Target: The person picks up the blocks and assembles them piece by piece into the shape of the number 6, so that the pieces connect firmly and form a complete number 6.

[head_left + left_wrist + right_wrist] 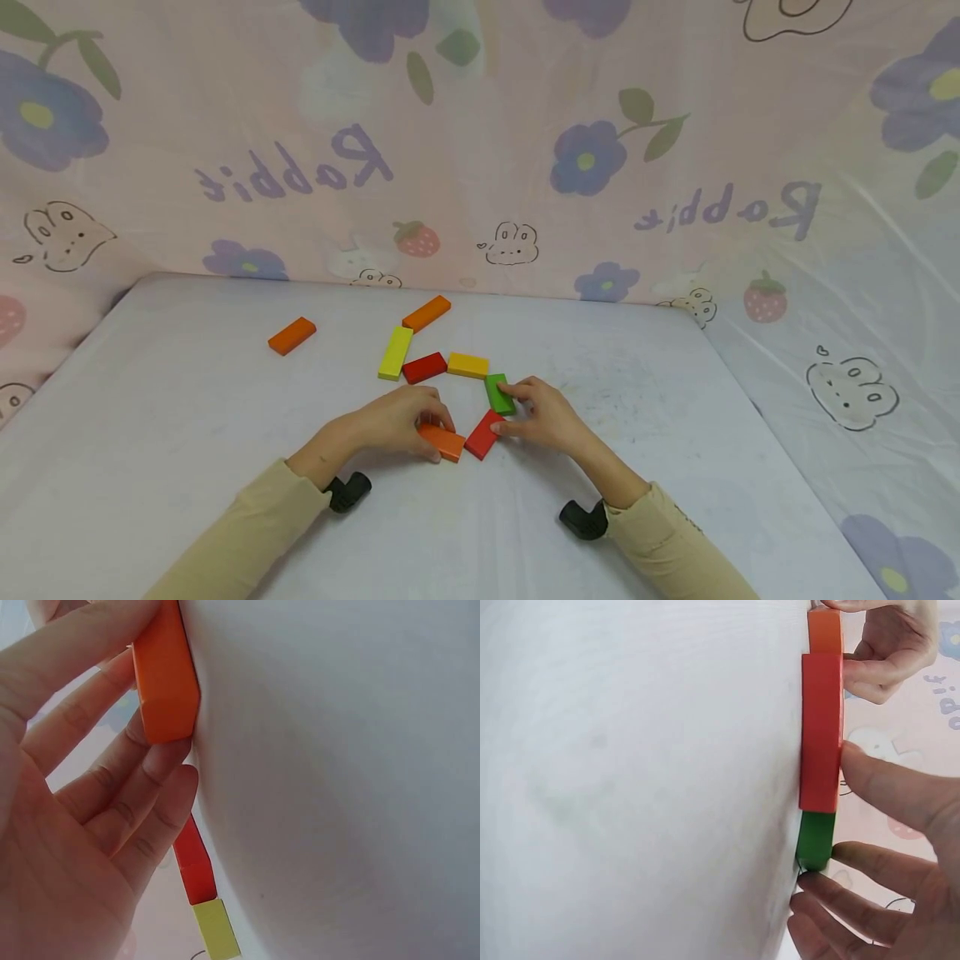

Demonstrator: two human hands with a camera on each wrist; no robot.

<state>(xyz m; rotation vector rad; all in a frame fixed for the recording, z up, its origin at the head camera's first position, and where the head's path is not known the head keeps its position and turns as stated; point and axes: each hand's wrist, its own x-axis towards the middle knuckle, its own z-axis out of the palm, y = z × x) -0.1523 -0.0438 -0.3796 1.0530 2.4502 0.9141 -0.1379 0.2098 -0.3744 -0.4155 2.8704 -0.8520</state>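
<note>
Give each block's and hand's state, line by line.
Left hand, gripping.
Right hand, touching, not gripping.
Near orange block, pinched by left hand.
Bright red block, flat, touched by right hand.
Green block, flat, touched by right hand.
Amber block, flat.
Dark red block, flat.
Lemon-yellow block, flat.
Far orange block, flat.
Leftmost orange block, flat, apart from others.

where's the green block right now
In the head view, the green block lies just right of centre, touched by the right hand, between the amber block beyond it and the red block nearer the person.
</note>
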